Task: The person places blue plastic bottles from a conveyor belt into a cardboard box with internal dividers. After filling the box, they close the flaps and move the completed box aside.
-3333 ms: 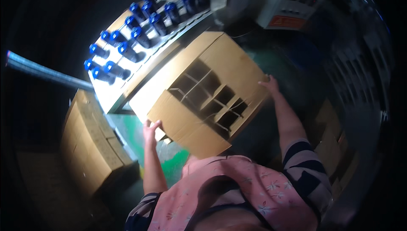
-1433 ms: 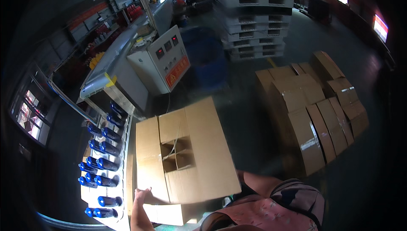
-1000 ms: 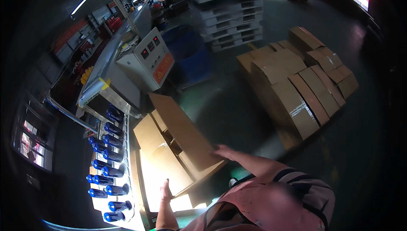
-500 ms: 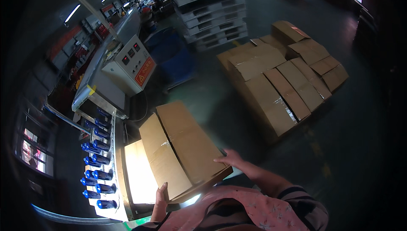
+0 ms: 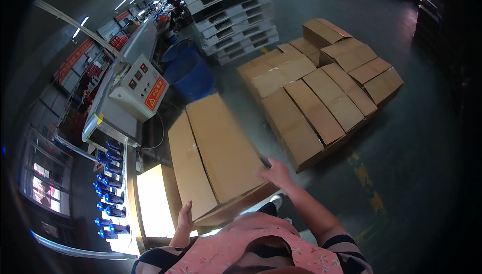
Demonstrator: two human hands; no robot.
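Observation:
A large brown cardboard box (image 5: 226, 146), its top flaps meeting at a dark seam, is held between my two hands in front of my body. My left hand (image 5: 185, 218) grips its near left corner, thumb up against the side. At the right edge, my right hand (image 5: 275, 172) has its fingers curled against the box; a small dark spot shows beside them, too unclear to name. The box's underside is hidden. Just left of it stands a second carton (image 5: 158, 201), its top glaring in bright light.
Blue-capped bottles (image 5: 114, 197) stand in rows on a lit conveyor at left, below a control box (image 5: 143, 85). Blue barrels (image 5: 191, 75) and stacked white pallets (image 5: 233, 20) stand beyond. Several closed cartons (image 5: 314, 100) form a low stack at right.
The held box has shifted right and away from the brightly lit carton, whose side now shows more. Both hands keep their hold. My view has also turned somewhat to the right.

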